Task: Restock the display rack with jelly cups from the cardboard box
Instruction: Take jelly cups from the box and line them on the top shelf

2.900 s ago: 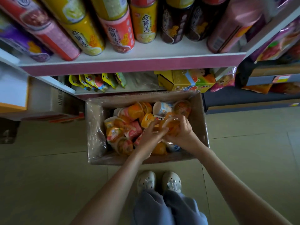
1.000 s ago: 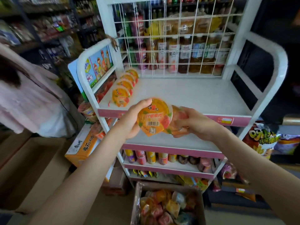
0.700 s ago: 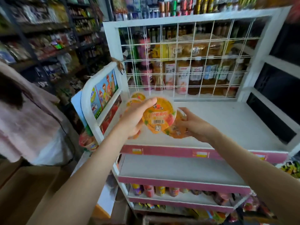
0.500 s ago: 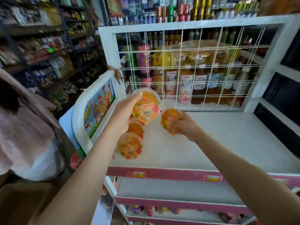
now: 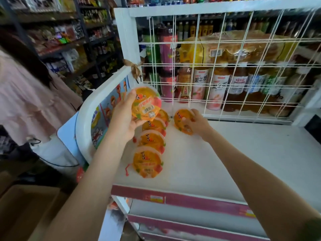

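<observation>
A: The right hand (image 5: 198,123) has its fingers curled round a jelly cup (image 5: 182,119), low over the top shelf (image 5: 225,153) and near the wire grid (image 5: 225,70). The left hand (image 5: 124,119) grips a second cup (image 5: 145,105), raised above the row of cups (image 5: 151,140) beside the side rail (image 5: 86,108).

B: How should the right one go down?

A: I'd start a new column. Set it just beside the rearmost cup of the row, at the same lean with the lid facing out, and let go only once it sits steady. Then the second cup can overlap its front.

B: Is it touching the shelf already?

A: Cannot tell; the palm covers its lower edge. The raised cup also hides the back end of the row, so I can't count it.

B: And the cardboard box?

A: Not plainly in view. A brown shape (image 5: 26,209) in the lower left corner is blurred and cut off, and I can't say whether it's the box. The bottles (image 5: 217,91) behind the grid are soft too, and a person in pink (image 5: 20,101) is cut off by the left edge.
</observation>
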Demonstrator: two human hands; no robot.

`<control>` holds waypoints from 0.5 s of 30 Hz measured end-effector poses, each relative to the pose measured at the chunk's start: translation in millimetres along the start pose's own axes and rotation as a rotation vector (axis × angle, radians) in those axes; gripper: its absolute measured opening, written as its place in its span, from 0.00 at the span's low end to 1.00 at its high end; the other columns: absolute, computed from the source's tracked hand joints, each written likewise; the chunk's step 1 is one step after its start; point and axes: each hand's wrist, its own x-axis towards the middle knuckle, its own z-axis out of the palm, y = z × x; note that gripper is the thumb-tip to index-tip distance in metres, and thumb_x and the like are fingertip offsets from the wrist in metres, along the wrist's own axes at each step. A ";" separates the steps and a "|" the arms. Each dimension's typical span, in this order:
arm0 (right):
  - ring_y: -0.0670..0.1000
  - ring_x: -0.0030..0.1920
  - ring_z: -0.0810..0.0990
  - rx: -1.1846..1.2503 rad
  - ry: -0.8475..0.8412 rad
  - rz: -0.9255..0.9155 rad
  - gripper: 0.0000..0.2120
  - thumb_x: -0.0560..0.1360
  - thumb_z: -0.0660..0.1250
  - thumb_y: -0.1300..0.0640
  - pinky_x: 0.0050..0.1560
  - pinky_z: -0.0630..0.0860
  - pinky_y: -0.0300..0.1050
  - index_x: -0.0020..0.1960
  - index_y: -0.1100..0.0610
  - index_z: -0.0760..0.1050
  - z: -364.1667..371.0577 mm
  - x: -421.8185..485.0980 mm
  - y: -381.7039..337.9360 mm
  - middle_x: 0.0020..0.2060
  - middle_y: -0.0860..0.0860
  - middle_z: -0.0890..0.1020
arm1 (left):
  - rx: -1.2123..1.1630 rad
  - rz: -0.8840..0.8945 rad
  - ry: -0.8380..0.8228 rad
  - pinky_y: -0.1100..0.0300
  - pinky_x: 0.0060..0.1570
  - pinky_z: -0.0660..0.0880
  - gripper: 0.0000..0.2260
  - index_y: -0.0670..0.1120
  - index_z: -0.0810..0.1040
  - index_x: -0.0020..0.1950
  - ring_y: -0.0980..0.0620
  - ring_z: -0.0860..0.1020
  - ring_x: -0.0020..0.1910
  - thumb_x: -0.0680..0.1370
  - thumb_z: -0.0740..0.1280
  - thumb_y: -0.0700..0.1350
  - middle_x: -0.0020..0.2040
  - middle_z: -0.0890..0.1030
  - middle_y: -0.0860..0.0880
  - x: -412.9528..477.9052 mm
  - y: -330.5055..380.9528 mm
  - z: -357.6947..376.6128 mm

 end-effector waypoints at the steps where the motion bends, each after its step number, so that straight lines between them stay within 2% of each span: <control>1: 0.56 0.55 0.75 -0.013 -0.024 0.024 0.24 0.73 0.70 0.55 0.56 0.76 0.54 0.66 0.55 0.66 -2.2 2.2 1.4 0.54 0.55 0.75 | 0.002 -0.013 0.003 0.47 0.46 0.80 0.10 0.51 0.74 0.57 0.48 0.80 0.53 0.78 0.65 0.52 0.54 0.81 0.47 -0.1 -1.5 -1.8; 3: 0.55 0.54 0.76 0.025 -0.085 0.103 0.29 0.70 0.74 0.58 0.51 0.76 0.49 0.65 0.56 0.64 -9.9 4.0 -0.7 0.54 0.55 0.75 | 0.014 -0.039 0.004 0.45 0.48 0.79 0.09 0.51 0.75 0.55 0.48 0.81 0.53 0.78 0.66 0.52 0.54 0.81 0.47 0.0 -4.2 -4.6; 5: 0.54 0.51 0.77 0.037 -0.136 0.166 0.29 0.68 0.76 0.57 0.46 0.77 0.46 0.61 0.56 0.64 -15.7 9.9 0.1 0.51 0.53 0.75 | 0.031 -0.051 0.010 0.44 0.50 0.79 0.09 0.51 0.75 0.55 0.47 0.81 0.53 0.78 0.66 0.52 0.54 0.81 0.47 1.2 -5.5 -5.7; 7: 0.55 0.51 0.80 0.095 -0.170 0.174 0.30 0.66 0.77 0.53 0.48 0.80 0.49 0.61 0.60 0.67 -15.9 12.3 1.1 0.54 0.56 0.78 | 0.081 -0.031 0.032 0.45 0.51 0.79 0.12 0.50 0.74 0.58 0.48 0.80 0.53 0.78 0.66 0.53 0.55 0.81 0.47 2.5 -6.1 -4.1; 9: 0.57 0.52 0.81 0.161 -0.154 0.157 0.32 0.65 0.77 0.52 0.46 0.81 0.49 0.63 0.61 0.68 -8.2 13.7 6.6 0.56 0.58 0.78 | 0.106 -0.015 0.072 0.45 0.51 0.79 0.16 0.49 0.73 0.62 0.48 0.80 0.53 0.77 0.66 0.54 0.55 0.80 0.48 4.6 -7.0 -2.6; 13: 0.58 0.55 0.77 0.081 -0.097 0.054 0.29 0.71 0.73 0.56 0.54 0.79 0.55 0.67 0.58 0.64 7.6 10.7 2.3 0.55 0.55 0.76 | 0.126 -0.021 0.105 0.44 0.52 0.79 0.19 0.48 0.73 0.64 0.48 0.81 0.53 0.77 0.67 0.55 0.55 0.81 0.47 6.8 -9.6 -2.1; 15: 0.56 0.55 0.77 -0.019 -0.092 0.026 0.29 0.73 0.71 0.53 0.54 0.78 0.52 0.69 0.57 0.63 7.9 13.2 3.7 0.56 0.55 0.76 | 0.153 -0.033 0.086 0.44 0.52 0.79 0.17 0.49 0.74 0.62 0.48 0.81 0.52 0.77 0.66 0.55 0.54 0.81 0.48 6.3 -12.0 -2.2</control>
